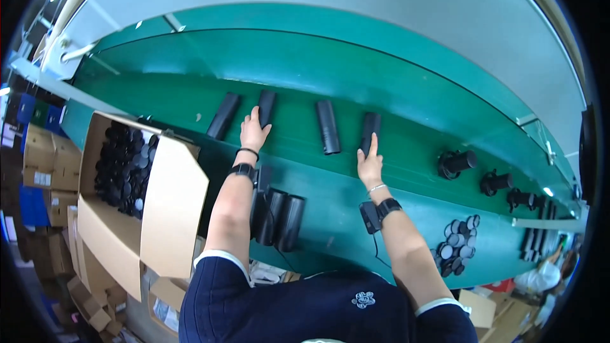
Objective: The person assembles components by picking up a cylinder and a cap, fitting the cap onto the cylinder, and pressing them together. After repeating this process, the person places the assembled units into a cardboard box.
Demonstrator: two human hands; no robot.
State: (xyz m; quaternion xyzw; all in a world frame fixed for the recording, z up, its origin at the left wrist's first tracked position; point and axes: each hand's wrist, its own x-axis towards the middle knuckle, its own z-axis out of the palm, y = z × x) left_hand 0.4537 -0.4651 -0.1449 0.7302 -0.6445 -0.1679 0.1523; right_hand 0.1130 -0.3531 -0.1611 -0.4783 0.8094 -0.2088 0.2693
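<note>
My left hand is at the near end of a black tube on the green belt, with its index finger and thumb on either side of that end. Another black tube lies farther right, its near end between the thumb and stretched index finger of my right hand; the other fingers look curled. Both tubes rest on the belt. Between them lies a third black tube, apart from both hands. One more dark tube slants just left of my left hand.
Several black tubes stand by my left forearm. An open carton of black discs is at left. Loose round caps lie on the green table at right. Black fittings sit along the belt. A clear panel spans the far side.
</note>
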